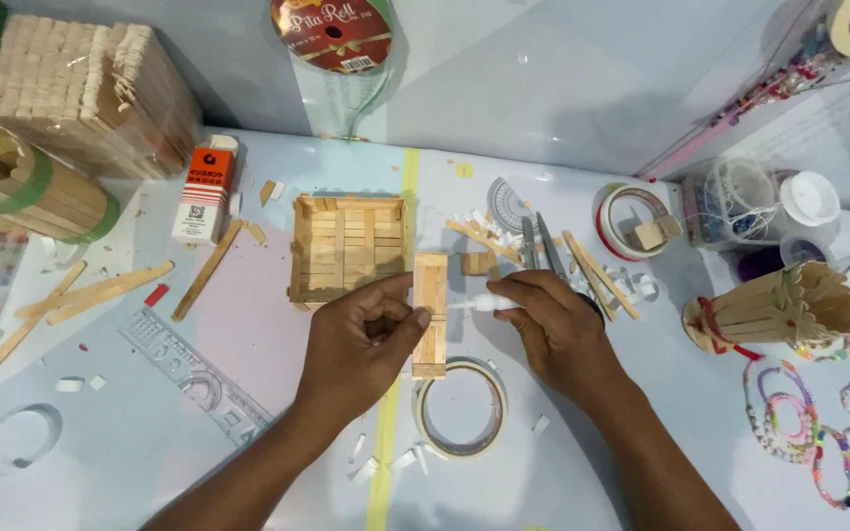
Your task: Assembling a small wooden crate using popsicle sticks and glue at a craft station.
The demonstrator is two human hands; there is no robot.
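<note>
Head view. Left hand (361,339) pinches a narrow wooden stick panel (430,315) from its left side, holding it lengthwise over the table (641,413). Right hand (553,324) grips a small white glue tube (484,303), its tip touching the panel's right edge. Just left of the panel lies a square stick tray (346,246). A tape roll (464,408) sits under the panel's lower end. Scissors (543,246) lie just above the right hand. Loose sticks (100,293) lie far left; an orange glue box (204,192) stands near the tray.
</note>
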